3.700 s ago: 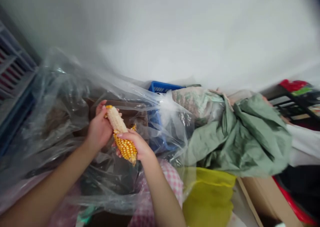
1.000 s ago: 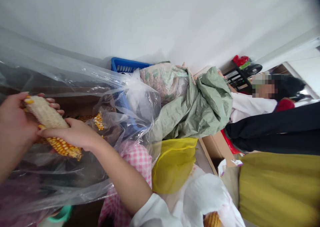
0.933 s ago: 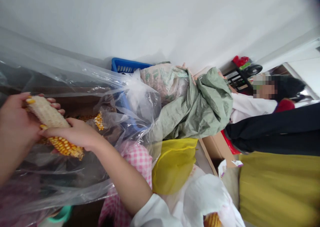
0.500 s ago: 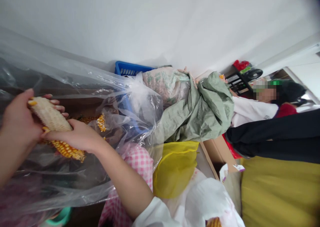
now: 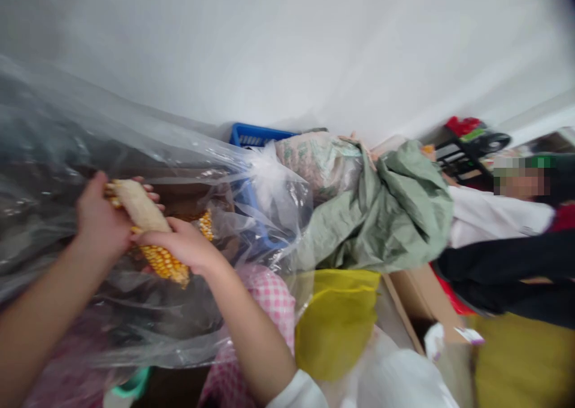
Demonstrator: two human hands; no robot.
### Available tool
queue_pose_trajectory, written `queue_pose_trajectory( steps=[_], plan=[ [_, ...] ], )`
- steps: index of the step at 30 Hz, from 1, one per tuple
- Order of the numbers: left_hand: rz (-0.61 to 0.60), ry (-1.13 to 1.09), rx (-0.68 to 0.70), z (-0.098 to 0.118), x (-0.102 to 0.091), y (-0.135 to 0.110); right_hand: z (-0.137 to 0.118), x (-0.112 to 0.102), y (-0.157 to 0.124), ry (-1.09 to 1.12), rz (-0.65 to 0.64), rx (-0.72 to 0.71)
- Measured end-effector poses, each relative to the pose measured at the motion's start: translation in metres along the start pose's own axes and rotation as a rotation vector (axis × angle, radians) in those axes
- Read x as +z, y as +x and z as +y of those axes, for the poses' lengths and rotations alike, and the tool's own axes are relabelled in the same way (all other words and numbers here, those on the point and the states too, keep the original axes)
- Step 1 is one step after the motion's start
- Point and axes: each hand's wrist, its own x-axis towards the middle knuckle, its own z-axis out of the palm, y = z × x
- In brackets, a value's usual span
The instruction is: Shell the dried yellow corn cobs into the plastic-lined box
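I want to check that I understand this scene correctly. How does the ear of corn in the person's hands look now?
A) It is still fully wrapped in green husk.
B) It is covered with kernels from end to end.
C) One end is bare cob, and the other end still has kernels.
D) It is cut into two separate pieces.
C. The ear of corn, gripped by the left hand and right hand, shows pale bare cob at its upper end and orange-yellow kernels at its lower end.

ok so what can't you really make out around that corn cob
Head view only:
- Middle of the yellow corn cob: hidden by the left hand and right hand
- Contents of the blue plastic basket: hidden by the clear plastic bag and green woven sack
- Loose yellow kernels: blurred behind the clear plastic bag
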Motion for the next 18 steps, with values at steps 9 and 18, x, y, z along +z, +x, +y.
queue_pose_trajectory(
  steps=[9,18],
  plan=[
    [-0.110,-0.182,-0.002,0.004,-0.013,-0.002,-0.005,0.012,-0.014,0.054,-0.011,0.027],
    [-0.139,-0.233,0.016,-0.002,-0.025,0.008,-0.004,0.020,-0.019,0.038,-0.014,0.048]
  ],
)
